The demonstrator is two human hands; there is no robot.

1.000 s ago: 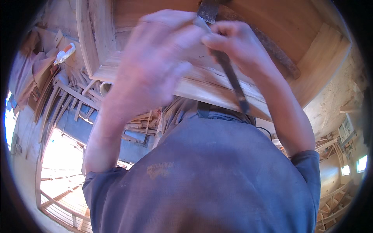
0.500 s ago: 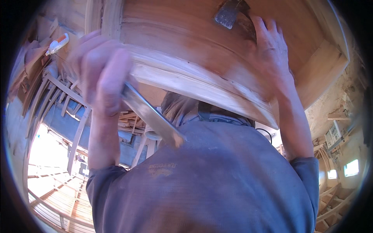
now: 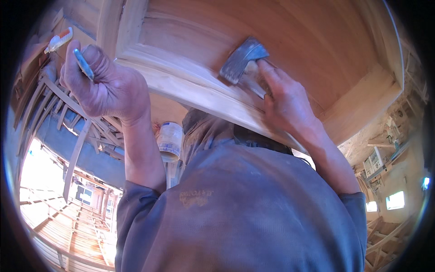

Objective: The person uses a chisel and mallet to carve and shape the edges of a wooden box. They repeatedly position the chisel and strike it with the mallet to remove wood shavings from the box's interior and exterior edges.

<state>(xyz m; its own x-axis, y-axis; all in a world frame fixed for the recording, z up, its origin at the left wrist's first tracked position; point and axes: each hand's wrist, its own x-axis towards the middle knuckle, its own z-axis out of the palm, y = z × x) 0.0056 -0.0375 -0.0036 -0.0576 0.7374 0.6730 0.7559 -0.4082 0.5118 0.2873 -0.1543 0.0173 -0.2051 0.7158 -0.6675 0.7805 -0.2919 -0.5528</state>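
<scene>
My left hand is raised at the left with its fingers wrapped round a flat metal chisel. Only a narrow bluish-grey part of the chisel shows above the fist. My right hand grips a hatchet by its pale handle. The dark, worn hatchet head is just over the wooden panel, and I cannot tell whether it touches. A pale moulded frame rail runs along the panel's near edge.
A white bottle with orange lies at the far left. Beneath the rail stands a white bucket. Long wood strips are heaped at the left. More timber is at the lower right.
My right hand has taken hold of the hatchet, which lay on the panel, and brought it nearer and to the left. My left hand has turned, so the chisel's long blade no longer shows.
</scene>
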